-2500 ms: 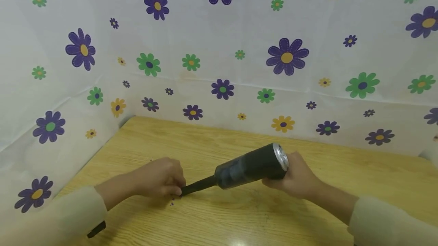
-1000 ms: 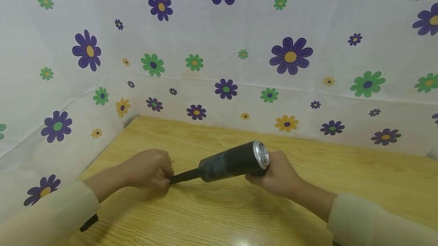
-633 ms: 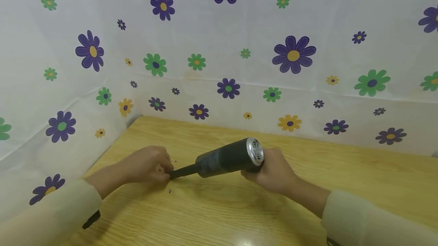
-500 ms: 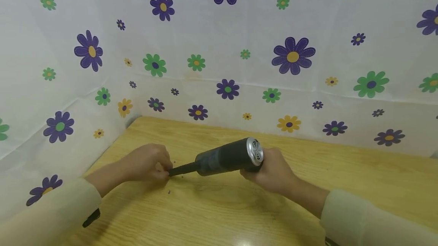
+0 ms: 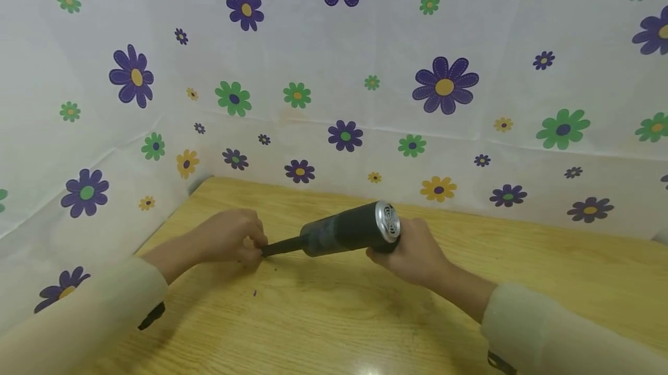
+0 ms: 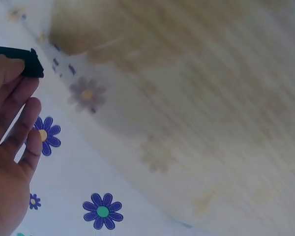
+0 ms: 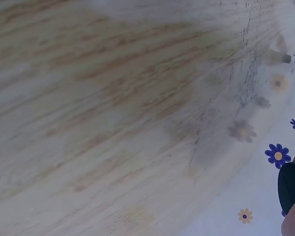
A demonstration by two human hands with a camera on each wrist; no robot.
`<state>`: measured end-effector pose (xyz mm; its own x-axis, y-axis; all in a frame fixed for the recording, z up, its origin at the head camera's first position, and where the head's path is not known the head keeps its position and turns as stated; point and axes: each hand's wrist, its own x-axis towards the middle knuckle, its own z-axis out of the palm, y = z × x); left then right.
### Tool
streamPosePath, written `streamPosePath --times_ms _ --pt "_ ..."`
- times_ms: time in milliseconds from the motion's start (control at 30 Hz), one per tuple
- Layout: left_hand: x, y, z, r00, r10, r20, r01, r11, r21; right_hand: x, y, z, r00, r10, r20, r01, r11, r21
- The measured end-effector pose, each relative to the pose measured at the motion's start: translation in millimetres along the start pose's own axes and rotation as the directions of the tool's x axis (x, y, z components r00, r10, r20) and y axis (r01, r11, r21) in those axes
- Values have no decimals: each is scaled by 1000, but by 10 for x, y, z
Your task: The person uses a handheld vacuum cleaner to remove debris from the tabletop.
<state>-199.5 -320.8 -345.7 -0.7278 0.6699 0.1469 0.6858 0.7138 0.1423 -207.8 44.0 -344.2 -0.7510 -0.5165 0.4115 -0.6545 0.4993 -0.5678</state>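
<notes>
A black handheld vacuum cleaner (image 5: 347,230) with a silver vented end is tilted over the table in the head view, its narrow nozzle (image 5: 286,244) pointing down to the left. My right hand (image 5: 416,254) grips its handle (image 7: 290,187), which peeks in at the right edge of the right wrist view. My left hand (image 5: 229,239) pinches the nozzle near its tip between thumb and fingers. In the left wrist view the nozzle's angled mouth (image 6: 34,64) sticks out past the fingertips. Small dark purple bits (image 6: 72,70) lie on the table close to that mouth.
The wood-grain table (image 5: 334,328) is glossy and reflects light. A white cloth with printed flowers (image 5: 313,44) rises along its back and left sides. One purple bit (image 5: 254,292) lies in front of the nozzle.
Both hands and the vacuum cleaner have moved left and farther back across the table. Most purple bits by the nozzle in the head view are out of sight; the grips look the same.
</notes>
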Motion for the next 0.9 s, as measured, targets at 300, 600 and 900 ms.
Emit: streamPosePath --times_ms 300,600,900 --pt "200 -126 -6 996 -18 86 15 999 30 86 39 25 999 49 -10 -49 998 -36" --pt "260 -223 -54 994 -50 100 47 998 37 141 58 66 995 89 -34 -90 995 -34" --pt "26 -352 -184 991 -77 107 68 994 82 292 -91 260 995 104 2 -104 994 20"
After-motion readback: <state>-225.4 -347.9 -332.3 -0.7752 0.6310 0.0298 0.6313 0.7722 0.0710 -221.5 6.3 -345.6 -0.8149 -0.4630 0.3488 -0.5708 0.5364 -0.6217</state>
